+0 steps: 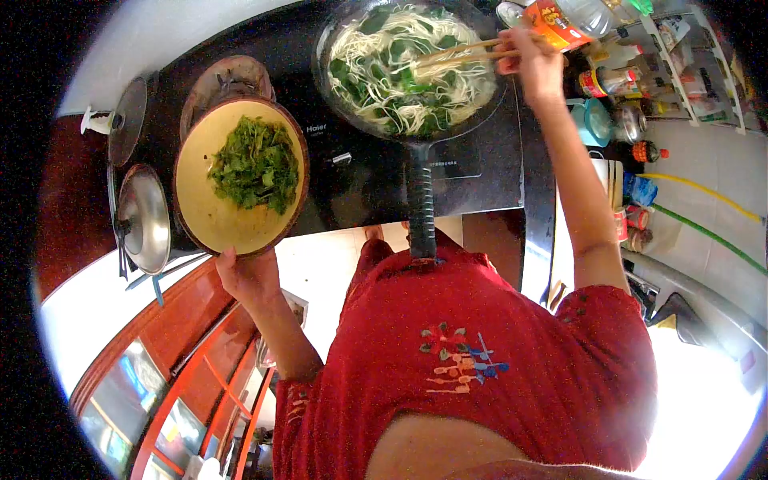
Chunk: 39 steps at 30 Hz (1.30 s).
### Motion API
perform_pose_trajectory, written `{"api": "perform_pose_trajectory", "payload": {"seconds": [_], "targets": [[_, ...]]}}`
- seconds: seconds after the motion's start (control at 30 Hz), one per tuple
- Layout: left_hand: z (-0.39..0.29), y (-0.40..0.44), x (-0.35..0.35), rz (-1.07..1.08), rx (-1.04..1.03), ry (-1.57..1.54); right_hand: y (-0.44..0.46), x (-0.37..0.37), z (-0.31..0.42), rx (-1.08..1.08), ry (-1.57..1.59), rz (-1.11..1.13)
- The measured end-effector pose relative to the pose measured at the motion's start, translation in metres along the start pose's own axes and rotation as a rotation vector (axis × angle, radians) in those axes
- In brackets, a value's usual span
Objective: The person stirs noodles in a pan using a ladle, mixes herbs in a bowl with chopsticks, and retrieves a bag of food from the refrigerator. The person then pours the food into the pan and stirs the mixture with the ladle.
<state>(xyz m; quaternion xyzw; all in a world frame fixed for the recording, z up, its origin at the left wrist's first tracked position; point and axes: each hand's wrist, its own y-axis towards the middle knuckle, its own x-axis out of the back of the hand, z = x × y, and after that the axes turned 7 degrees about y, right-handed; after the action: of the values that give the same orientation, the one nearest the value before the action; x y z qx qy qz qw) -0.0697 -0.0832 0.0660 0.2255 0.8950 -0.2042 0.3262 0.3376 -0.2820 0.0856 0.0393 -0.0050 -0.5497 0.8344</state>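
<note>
My left hand [246, 276] grips the near rim of a yellow bowl [200, 204] with a brown edge. Chopped green leaves [254, 164] lie heaped inside it. In my right hand [534, 66] is a pair of chopsticks [464, 56], their tips down among white noodles [364, 88] and dark green leaves. These noodles fill a dark wok [322, 72] on the stove, and its black-wrapped handle [422, 200] points toward my body. The bowl is held left of the wok, over the stove's near-left part.
Behind the bowl is the left burner [232, 76] of the black stove [352, 180]. Pot lids [146, 220] hang at the left. A large bottle with an orange label [560, 24] stands beyond my right hand, with several bottles and a teal container [590, 120] along the right wall.
</note>
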Motion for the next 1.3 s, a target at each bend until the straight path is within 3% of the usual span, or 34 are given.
{"api": "perform_pose_trajectory", "payload": {"seconds": [0.03,0.13,0.23,0.27,0.37,0.4,0.57,0.63,0.7,0.77,0.87,0.97,1.07,1.17,1.27,1.3], "targets": [[0.0,0.0,-0.001,0.01,-0.002,-0.009,0.001,0.005,0.014,0.003,0.0,0.002],[0.003,-0.002,0.003,0.019,0.009,-0.031,-0.003,0.025,0.046,-0.068,-0.246,0.29],[0.006,-0.004,0.002,0.013,0.022,-0.029,-0.015,0.014,0.02,-0.14,-0.316,0.386],[0.006,-0.005,0.001,0.01,0.024,-0.023,-0.014,0.009,0.016,-0.045,-0.28,0.442],[0.007,-0.006,0.003,-0.004,0.025,-0.044,-0.004,0.006,-0.001,0.173,-0.151,0.221],[0.005,-0.005,0.004,-0.014,0.022,-0.035,-0.008,0.002,0.009,0.111,-0.106,0.191],[0.003,-0.002,0.003,0.002,0.01,-0.027,-0.04,-0.021,0.026,-0.121,-0.277,0.511],[0.001,0.0,0.003,-0.013,0.021,-0.039,-0.032,-0.022,0.01,0.123,-0.369,0.508],[0.0,0.001,0.006,-0.02,0.024,-0.039,-0.017,-0.02,0.009,0.26,-0.376,0.35],[-0.001,0.002,0.01,-0.02,0.022,-0.032,-0.021,-0.019,0.027,0.235,-0.362,0.271],[0.001,0.003,0.001,-0.019,0.006,-0.003,-0.039,-0.035,0.034,0.132,-0.3,0.381],[0.001,0.004,-0.003,-0.013,0.001,0.001,-0.06,-0.075,0.013,0.151,-0.175,0.533],[0.0,0.006,-0.004,-0.007,-0.003,0.024,-0.05,-0.081,-0.018,0.285,-0.298,0.564],[-0.001,0.007,0.001,-0.005,-0.014,0.024,-0.031,-0.058,0.001,0.373,-0.632,0.449],[0.0,0.005,-0.004,0.01,-0.018,0.009,-0.021,-0.049,0.032,0.495,-0.692,0.302],[0.001,0.004,-0.005,-0.006,-0.013,0.006,-0.02,-0.054,0.03,0.439,-0.603,0.298]]}}
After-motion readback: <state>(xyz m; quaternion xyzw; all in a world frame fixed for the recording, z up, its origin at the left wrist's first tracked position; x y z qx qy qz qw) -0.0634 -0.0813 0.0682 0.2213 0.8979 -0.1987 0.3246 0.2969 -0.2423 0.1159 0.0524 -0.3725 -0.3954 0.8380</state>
